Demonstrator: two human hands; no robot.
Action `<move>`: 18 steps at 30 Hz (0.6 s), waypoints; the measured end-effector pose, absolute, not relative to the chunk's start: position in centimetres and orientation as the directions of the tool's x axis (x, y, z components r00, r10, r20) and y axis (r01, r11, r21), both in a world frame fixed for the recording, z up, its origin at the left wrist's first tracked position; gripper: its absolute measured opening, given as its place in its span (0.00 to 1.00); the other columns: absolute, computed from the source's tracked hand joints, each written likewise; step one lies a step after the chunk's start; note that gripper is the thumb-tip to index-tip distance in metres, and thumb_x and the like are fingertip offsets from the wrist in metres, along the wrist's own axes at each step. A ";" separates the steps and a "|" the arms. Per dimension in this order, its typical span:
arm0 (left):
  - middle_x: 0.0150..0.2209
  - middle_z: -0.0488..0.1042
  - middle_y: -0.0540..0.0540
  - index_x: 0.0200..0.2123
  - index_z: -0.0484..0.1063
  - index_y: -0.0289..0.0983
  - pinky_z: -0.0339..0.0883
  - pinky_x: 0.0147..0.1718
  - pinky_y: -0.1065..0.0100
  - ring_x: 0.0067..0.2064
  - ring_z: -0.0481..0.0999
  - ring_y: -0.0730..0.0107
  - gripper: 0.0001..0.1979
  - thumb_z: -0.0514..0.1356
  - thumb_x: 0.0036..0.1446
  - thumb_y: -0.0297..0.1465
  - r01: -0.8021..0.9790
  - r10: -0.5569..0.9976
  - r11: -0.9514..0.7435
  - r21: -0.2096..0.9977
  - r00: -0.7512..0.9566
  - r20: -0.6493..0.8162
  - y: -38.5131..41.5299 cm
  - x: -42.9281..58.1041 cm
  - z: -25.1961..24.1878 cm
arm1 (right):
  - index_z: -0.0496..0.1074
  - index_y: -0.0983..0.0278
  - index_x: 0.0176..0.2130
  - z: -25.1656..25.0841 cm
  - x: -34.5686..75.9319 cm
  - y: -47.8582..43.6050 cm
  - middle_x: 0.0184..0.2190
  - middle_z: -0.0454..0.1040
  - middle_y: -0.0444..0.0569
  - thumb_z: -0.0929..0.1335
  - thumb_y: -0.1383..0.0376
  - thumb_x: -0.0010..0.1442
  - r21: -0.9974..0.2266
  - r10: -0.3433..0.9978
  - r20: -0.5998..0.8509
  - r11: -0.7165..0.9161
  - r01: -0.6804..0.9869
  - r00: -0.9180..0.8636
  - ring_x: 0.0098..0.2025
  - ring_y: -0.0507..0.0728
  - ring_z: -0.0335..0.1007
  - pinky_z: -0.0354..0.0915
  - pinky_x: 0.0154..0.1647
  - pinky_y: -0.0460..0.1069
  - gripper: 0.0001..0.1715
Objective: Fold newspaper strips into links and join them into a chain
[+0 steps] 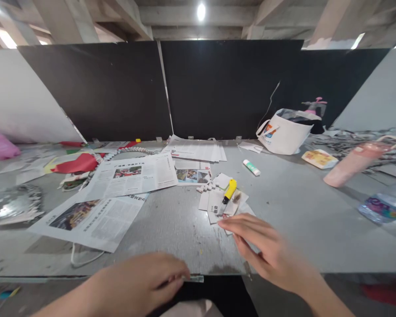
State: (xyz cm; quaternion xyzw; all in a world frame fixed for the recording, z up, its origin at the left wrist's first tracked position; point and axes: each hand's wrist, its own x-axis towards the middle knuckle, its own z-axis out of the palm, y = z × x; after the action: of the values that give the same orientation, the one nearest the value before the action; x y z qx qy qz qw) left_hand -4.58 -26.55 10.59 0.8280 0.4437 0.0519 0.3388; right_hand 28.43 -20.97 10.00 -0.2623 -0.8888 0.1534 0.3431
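Note:
My left hand [148, 279] is at the front edge of the table, fingers curled in and thumb beneath. A small pale, clear-looking strip [196, 278] lies at its fingertips; whether the fingers grip it is hidden. My right hand [265, 248] reaches in from the right, fingers stretched out and slightly blurred, the index tip at the near edge of some cut paper pieces [214, 200]. On these pieces rests a yellow utility knife [230, 191] with its blade towards me. A small folded paper chain [207, 187] lies beside it. Behind stands a glue stick [251, 167] on its side.
Newspaper sheets [132, 176] spread over the left, with red paper [77, 164] behind. More sheets [194, 149] lie at the back. To the right are a white bag [285, 134], a tissue pack [319, 159], a pink bottle [354, 164] and a clear plastic bottle [384, 207]. A black panel [231, 88] closes the back.

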 end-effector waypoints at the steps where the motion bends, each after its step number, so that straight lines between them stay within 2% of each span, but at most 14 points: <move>1: 0.46 0.85 0.49 0.51 0.81 0.50 0.70 0.47 0.67 0.48 0.82 0.62 0.17 0.51 0.75 0.40 0.697 0.754 -0.390 0.601 0.616 -0.226 -24.7 -3.8 11.6 | 0.73 0.58 0.65 10.7 28.7 -20.4 0.56 0.83 0.52 0.64 0.71 0.74 -0.428 0.553 0.540 0.830 0.358 -0.634 0.59 0.61 0.80 0.76 0.60 0.57 0.24; 3: 0.48 0.84 0.47 0.51 0.80 0.47 0.69 0.49 0.64 0.49 0.81 0.60 0.17 0.52 0.74 0.39 0.687 0.763 -0.457 0.565 0.629 -0.148 -20.5 -2.6 12.6 | 0.75 0.58 0.63 12.2 29.1 -19.1 0.53 0.84 0.51 0.65 0.70 0.74 -0.396 0.535 0.541 0.843 0.365 -0.649 0.56 0.61 0.81 0.75 0.61 0.58 0.22; 6: 0.46 0.84 0.44 0.48 0.80 0.42 0.68 0.46 0.62 0.47 0.80 0.58 0.17 0.51 0.74 0.37 0.689 0.805 -0.507 0.518 0.594 -0.002 -13.5 -1.5 12.1 | 0.78 0.58 0.59 14.5 29.2 -15.9 0.49 0.85 0.51 0.65 0.67 0.75 -0.391 0.530 0.531 0.846 0.364 -0.661 0.52 0.60 0.82 0.76 0.55 0.55 0.19; 9: 0.45 0.83 0.42 0.47 0.79 0.40 0.68 0.43 0.63 0.44 0.80 0.60 0.16 0.51 0.73 0.34 0.665 0.852 -0.496 0.559 0.497 0.165 -6.6 -0.2 10.2 | 0.81 0.59 0.55 15.7 28.3 -10.6 0.48 0.85 0.51 0.64 0.63 0.76 -0.440 0.593 0.523 0.803 0.402 -0.612 0.48 0.59 0.82 0.75 0.51 0.54 0.17; 12: 0.42 0.82 0.42 0.48 0.79 0.39 0.69 0.43 0.62 0.41 0.79 0.60 0.14 0.53 0.70 0.33 0.639 0.833 -0.548 0.541 0.480 0.277 -0.8 1.7 7.7 | 0.82 0.62 0.51 14.8 26.9 -3.5 0.43 0.85 0.51 0.64 0.61 0.75 -0.538 0.712 0.470 0.699 0.470 -0.522 0.43 0.59 0.81 0.72 0.44 0.52 0.18; 14: 0.43 0.82 0.41 0.47 0.79 0.38 0.70 0.48 0.60 0.45 0.80 0.57 0.14 0.54 0.68 0.29 0.636 0.815 -0.579 0.510 0.473 0.335 2.1 2.9 5.7 | 0.83 0.62 0.45 13.1 26.3 1.1 0.38 0.85 0.50 0.65 0.63 0.73 -0.589 0.797 0.365 0.598 0.544 -0.481 0.37 0.58 0.79 0.69 0.39 0.51 0.16; 17: 0.48 0.81 0.37 0.48 0.77 0.36 0.70 0.53 0.56 0.51 0.79 0.53 0.13 0.54 0.66 0.27 0.659 0.789 -0.614 0.436 0.497 0.361 4.8 3.9 2.9 | 0.82 0.61 0.37 9.6 26.1 6.2 0.34 0.82 0.50 0.76 0.64 0.59 -0.559 0.850 0.063 0.464 0.687 -0.523 0.34 0.59 0.76 0.66 0.37 0.51 0.04; 18: 0.48 0.81 0.37 0.48 0.77 0.37 0.70 0.54 0.56 0.52 0.79 0.53 0.13 0.55 0.65 0.27 0.654 0.776 -0.630 0.418 0.517 0.361 5.3 4.1 2.0 | 0.82 0.62 0.35 8.4 26.2 7.3 0.34 0.81 0.50 0.79 0.62 0.56 -0.514 0.859 -0.044 0.418 0.749 -0.510 0.34 0.59 0.75 0.66 0.36 0.52 0.08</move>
State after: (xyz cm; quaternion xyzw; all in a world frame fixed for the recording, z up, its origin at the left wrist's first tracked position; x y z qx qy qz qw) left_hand 4.10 5.33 1.99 0.8632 0.4141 0.2646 0.1154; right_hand 26.19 7.27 8.42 -0.4818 -0.8344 0.2424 0.1137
